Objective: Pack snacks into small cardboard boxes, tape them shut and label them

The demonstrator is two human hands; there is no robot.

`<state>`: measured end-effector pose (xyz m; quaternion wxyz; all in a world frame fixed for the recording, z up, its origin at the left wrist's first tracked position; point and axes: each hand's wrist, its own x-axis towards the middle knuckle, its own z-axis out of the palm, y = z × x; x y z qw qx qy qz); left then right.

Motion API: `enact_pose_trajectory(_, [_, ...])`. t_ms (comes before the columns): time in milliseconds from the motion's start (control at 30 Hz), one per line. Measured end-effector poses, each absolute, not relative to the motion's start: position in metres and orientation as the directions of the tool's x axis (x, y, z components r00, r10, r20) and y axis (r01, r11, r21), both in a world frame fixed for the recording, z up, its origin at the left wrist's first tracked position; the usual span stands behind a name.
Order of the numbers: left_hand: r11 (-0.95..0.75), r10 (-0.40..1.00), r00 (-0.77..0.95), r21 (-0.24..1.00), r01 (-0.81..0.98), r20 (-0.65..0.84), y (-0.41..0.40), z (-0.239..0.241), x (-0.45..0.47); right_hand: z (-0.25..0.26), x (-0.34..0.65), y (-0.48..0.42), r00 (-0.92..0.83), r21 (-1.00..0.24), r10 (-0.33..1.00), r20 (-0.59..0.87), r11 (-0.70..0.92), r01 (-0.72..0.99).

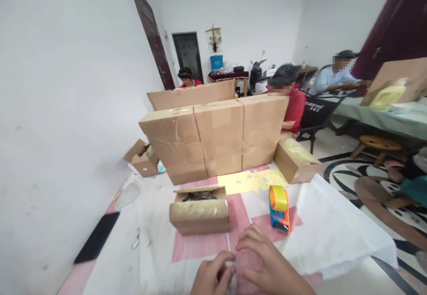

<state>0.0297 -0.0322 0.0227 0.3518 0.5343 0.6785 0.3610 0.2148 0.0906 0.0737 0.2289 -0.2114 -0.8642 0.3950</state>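
At the near edge of the table, my left hand (pixel 213 273) and my right hand (pixel 268 255) are close together, fingers curled. Between them is a thin, see-through pinkish film (pixel 248 261), perhaps a plastic bag; its kind is not clear. The left fingers pinch its left side, and the right hand wraps over its top and right side. Just beyond my hands stands a small cardboard box (pixel 200 217) with its top open and dark contents showing. To the right lies a blue and orange tape dispenser (pixel 279 210) carrying a yellow tape roll.
Several joined cardboard boxes (pixel 218 139) form a wall across the table. Another taped box (pixel 295 161) stands right, an open box (pixel 143 158) left. A black flat pad (pixel 96 237) lies by the left wall. One person in red (pixel 295 108) sits behind the boxes; others sit farther off.
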Motion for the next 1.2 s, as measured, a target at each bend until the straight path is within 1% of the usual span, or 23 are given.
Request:
enact_pose_trajectory(67, [0.148,0.984,-0.153,0.889,0.433,-0.089,-0.035,0.033,0.031,0.084,0.198,0.082,-0.822,-0.746,0.509,0.255,0.644,0.168])
enact_pose_trajectory(133, [0.191,0.972,-0.200,0.909,0.370,-0.122,-0.038,0.044,0.031,0.093,0.191,0.084,-0.836,-0.698,0.463,0.294,0.701,0.143])
enact_pose_trajectory(200, [0.261,0.950,-0.248,0.922,0.285,-0.192,-0.041,0.055,0.029,0.103,0.188,0.090,-0.855,-0.616,0.388,0.344,0.781,0.107])
enact_pose_trajectory(267, [0.327,0.932,-0.233,0.921,0.213,-0.277,-0.044,0.069,0.026,0.114,0.187,0.095,-0.852,-0.509,0.324,0.410,0.857,0.081])
enact_pose_trajectory(300, [0.343,0.929,-0.216,0.918,0.200,-0.300,-0.044,0.077,0.022,0.120,0.187,0.096,-0.844,-0.459,0.300,0.444,0.885,0.074])
enact_pose_trajectory(367, [0.328,0.938,-0.197,0.917,0.228,-0.286,-0.043,0.091,0.010,0.130,0.186,0.098,-0.830,-0.391,0.264,0.491,0.918,0.060])
enact_pose_trajectory(400, [0.310,0.941,-0.226,0.913,0.264,-0.254,-0.041,0.098,0.001,0.135,0.185,0.099,-0.822,-0.383,0.252,0.511,0.923,0.044])
enact_pose_trajectory(467, [0.300,0.912,-0.382,0.874,0.382,-0.146,-0.035,0.106,-0.024,0.144,0.185,0.102,-0.793,-0.430,0.261,0.551,0.903,-0.001])
enact_pose_trajectory(533, [0.310,0.829,-0.556,0.778,0.546,0.060,-0.026,0.110,-0.057,0.153,0.181,0.106,-0.749,-0.533,0.314,0.584,0.844,-0.062])
enact_pose_trajectory(567, [0.304,0.788,-0.586,0.707,0.638,0.190,-0.022,0.110,-0.075,0.157,0.177,0.109,-0.734,-0.591,0.350,0.582,0.802,-0.086])
enact_pose_trajectory(600, [0.281,0.775,-0.558,0.628,0.725,0.297,-0.017,0.109,-0.091,0.160,0.171,0.112,-0.735,-0.644,0.381,0.561,0.759,-0.098])
enact_pose_trajectory(633, [0.254,0.786,-0.504,0.558,0.790,0.357,-0.013,0.107,-0.106,0.163,0.162,0.115,-0.752,-0.691,0.397,0.526,0.715,-0.106])
enact_pose_trajectory(667, [0.222,0.816,-0.444,0.510,0.831,0.369,-0.009,0.105,-0.119,0.166,0.150,0.117,-0.778,-0.736,0.403,0.482,0.668,-0.110])
enact_pose_trajectory(700, [0.200,0.850,-0.398,0.489,0.849,0.345,-0.006,0.101,-0.128,0.168,0.137,0.120,-0.810,-0.777,0.399,0.431,0.620,-0.108])
enact_pose_trajectory(800, [0.195,0.890,-0.378,0.536,0.821,0.256,-0.001,0.086,-0.139,0.171,0.092,0.126,-0.883,-0.877,0.372,0.286,0.472,-0.086])
enact_pose_trajectory(900, [0.205,0.862,-0.438,0.615,0.761,0.255,0.000,0.067,-0.137,0.166,0.044,0.135,-0.935,-0.926,0.305,0.180,0.372,-0.057])
enact_pose_trajectory(967, [0.191,0.842,-0.482,0.702,0.687,0.243,-0.002,0.054,-0.135,0.156,0.013,0.143,-0.959,-0.903,0.263,0.102,0.428,0.022])
enact_pose_trajectory(1000, [0.176,0.832,-0.504,0.753,0.634,0.230,-0.003,0.048,-0.135,0.148,-0.002,0.148,-0.961,-0.870,0.269,0.062,0.487,0.080])
enact_pose_trajectory(1067, [0.134,0.816,-0.540,0.840,0.526,0.208,-0.007,0.039,-0.134,0.132,-0.026,0.156,-0.943,-0.777,0.332,0.014,0.597,0.198])
enact_pose_trajectory(1133, [0.097,0.809,-0.549,0.874,0.475,0.209,-0.012,0.033,-0.132,0.116,-0.043,0.164,-0.917,-0.712,0.398,0.007,0.646,0.275])
enact_pose_trajectory(1200, [0.084,0.812,-0.529,0.848,0.523,0.246,-0.017,0.028,-0.128,0.103,-0.051,0.169,-0.905,-0.676,0.425,0.010,0.670,0.307])
